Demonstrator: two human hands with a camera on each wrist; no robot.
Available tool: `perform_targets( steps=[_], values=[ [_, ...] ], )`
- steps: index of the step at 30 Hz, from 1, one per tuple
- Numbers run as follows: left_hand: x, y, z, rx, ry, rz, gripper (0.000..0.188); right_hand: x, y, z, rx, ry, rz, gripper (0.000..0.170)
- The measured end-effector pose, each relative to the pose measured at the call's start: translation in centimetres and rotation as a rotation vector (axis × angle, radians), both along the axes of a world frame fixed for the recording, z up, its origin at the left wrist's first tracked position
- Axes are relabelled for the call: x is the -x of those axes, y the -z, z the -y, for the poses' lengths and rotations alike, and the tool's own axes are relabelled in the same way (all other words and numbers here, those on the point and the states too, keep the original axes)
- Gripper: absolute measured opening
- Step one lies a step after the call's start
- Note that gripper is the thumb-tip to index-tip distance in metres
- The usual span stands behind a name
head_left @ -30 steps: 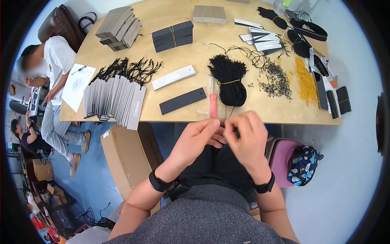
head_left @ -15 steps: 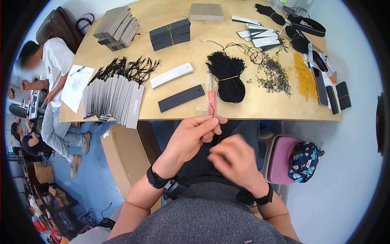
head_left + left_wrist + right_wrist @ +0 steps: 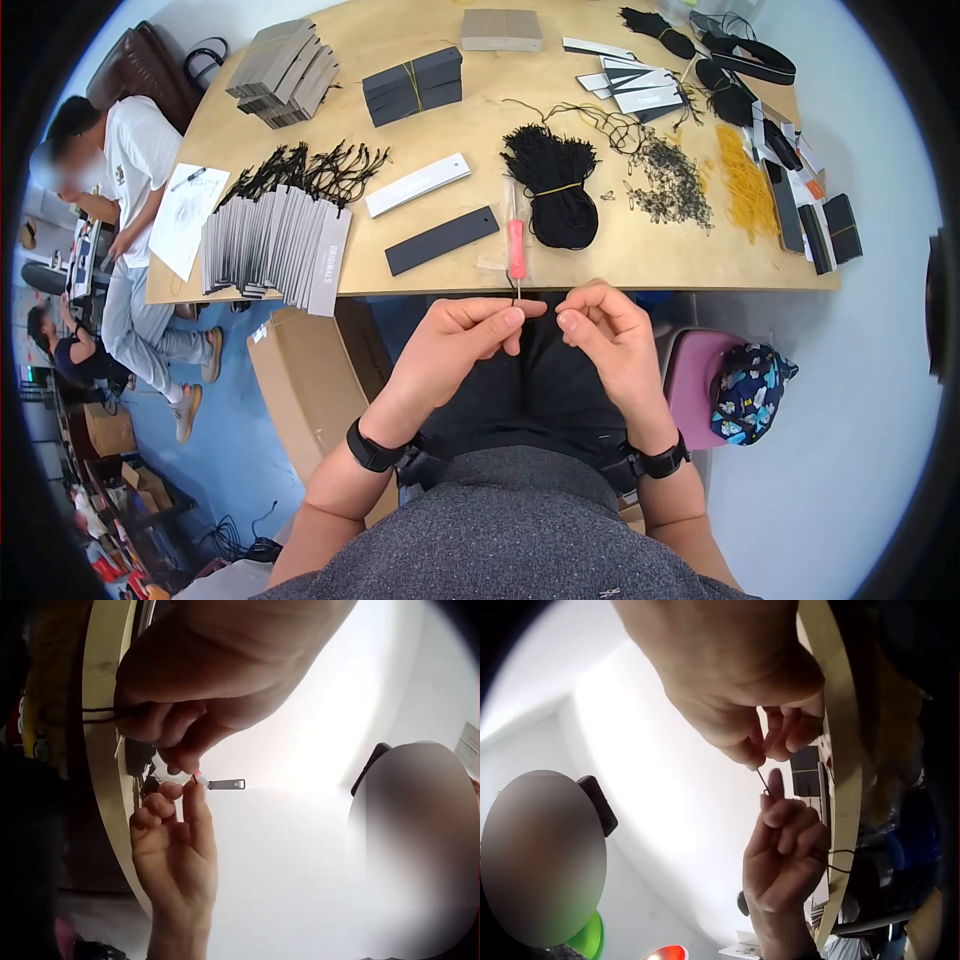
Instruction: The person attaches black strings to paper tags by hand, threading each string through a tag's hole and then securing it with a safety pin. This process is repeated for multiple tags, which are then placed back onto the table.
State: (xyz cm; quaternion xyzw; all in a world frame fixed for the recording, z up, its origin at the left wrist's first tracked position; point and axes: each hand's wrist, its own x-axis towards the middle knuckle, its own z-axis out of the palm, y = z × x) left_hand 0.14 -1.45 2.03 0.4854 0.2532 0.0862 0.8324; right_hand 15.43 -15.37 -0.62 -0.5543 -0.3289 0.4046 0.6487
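Note:
Just off the table's front edge, my left hand [image 3: 450, 350] pinches a thin black cord [image 3: 763, 782] between thumb and fingers. Two loose strands hang from the far side of that hand in the right wrist view. To its right is my right hand [image 3: 618, 345], thumb and forefinger pinching the cord's short end, which spans the small gap between both hands' fingertips. A tool with a red handle [image 3: 516, 250] lies on the table beyond the left fingertips. Behind it sits a banded bundle of black cords [image 3: 562, 200].
A dark card strip [image 3: 442, 240] and a white strip [image 3: 418, 185] lie left of the tool. Farther left are grey tags [image 3: 275, 245] with black cords. Small metal pins [image 3: 670, 185] and yellow bands [image 3: 745, 190] spread to the right. A person [image 3: 135, 170] sits at the left.
My right hand swung down and away from the left, then came back up beside it. My left hand keeps its pinch and has shifted slightly left.

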Motion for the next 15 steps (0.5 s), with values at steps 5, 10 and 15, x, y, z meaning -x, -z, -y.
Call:
perform_targets(
  steps=[5,10,15],
  values=[
    [0.3,-0.1,-0.2,-0.281,0.154,-0.094,0.026,-1.1,-2.0,-0.5,-0.020,-0.102,0.235,0.009],
    [0.4,0.4,-0.4,-0.358,0.282,0.016,0.023,-1.0,-1.5,-1.6,-0.080,-0.166,0.043,0.005],
    [0.4,0.7,-0.2,-0.323,0.274,-0.009,0.023,-1.0,-0.9,-1.6,-0.038,-0.173,-0.061,0.004]
  ],
)
